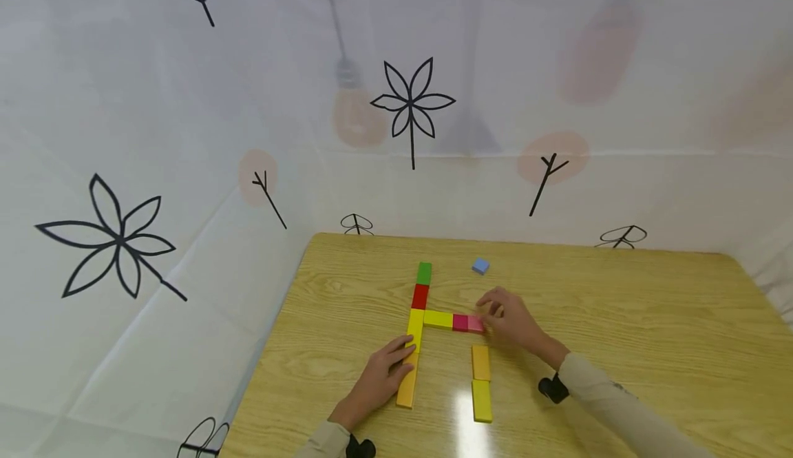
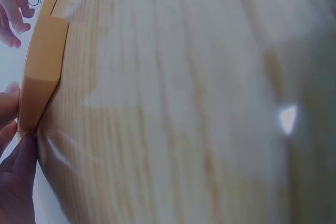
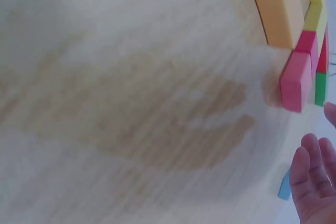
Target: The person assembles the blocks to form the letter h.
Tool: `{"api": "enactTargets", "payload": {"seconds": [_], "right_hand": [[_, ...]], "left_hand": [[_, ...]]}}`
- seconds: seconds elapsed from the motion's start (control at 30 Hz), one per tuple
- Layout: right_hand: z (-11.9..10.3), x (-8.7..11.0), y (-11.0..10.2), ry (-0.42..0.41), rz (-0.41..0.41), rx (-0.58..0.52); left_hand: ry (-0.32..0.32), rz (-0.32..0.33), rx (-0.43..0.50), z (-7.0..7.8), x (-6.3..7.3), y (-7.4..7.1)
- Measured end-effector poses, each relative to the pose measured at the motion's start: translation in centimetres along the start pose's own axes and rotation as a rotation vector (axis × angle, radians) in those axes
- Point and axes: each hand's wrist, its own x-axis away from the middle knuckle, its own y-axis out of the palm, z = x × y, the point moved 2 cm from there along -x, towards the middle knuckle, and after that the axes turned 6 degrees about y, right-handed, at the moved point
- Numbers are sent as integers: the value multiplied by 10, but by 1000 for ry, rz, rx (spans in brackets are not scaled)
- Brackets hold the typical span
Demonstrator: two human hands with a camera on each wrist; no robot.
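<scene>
My left hand (image 1: pixel 379 379) rests on the column of flat blocks, its fingers across the lower yellow block (image 1: pixel 416 327) and the orange block (image 1: pixel 406 390). In the left wrist view its fingertips touch the end of an orange block (image 2: pixel 44 51). Above these lie a red block (image 1: pixel 420 297) and a green block (image 1: pixel 424 273). A row branches right from the column: a yellow block (image 1: pixel 438 319), a dark pink block (image 1: pixel 460 323) and a lighter pink block (image 1: pixel 475 324). My right hand (image 1: pixel 511 320) hovers beside the lighter pink block, its fingers loose and holding nothing in the right wrist view.
A second orange block (image 1: pixel 480 363) and another yellow block (image 1: pixel 482 401) lie end to end below the row's right end. A small blue block (image 1: pixel 480 266) sits near the back edge of the wooden table (image 1: pixel 650 320). White printed cloth (image 1: pixel 297 189) hangs behind and at the sides.
</scene>
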Motion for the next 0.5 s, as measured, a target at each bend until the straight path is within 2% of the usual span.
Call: {"api": "enactTargets", "payload": {"seconds": [0.27, 0.5], "right_hand": [[6, -19, -7, 5, 54, 61], [8, -36, -15, -7, 114, 90]], "left_hand": [[21, -5, -25, -1, -1, 0], [8, -12, -6, 1, -1, -3]]}}
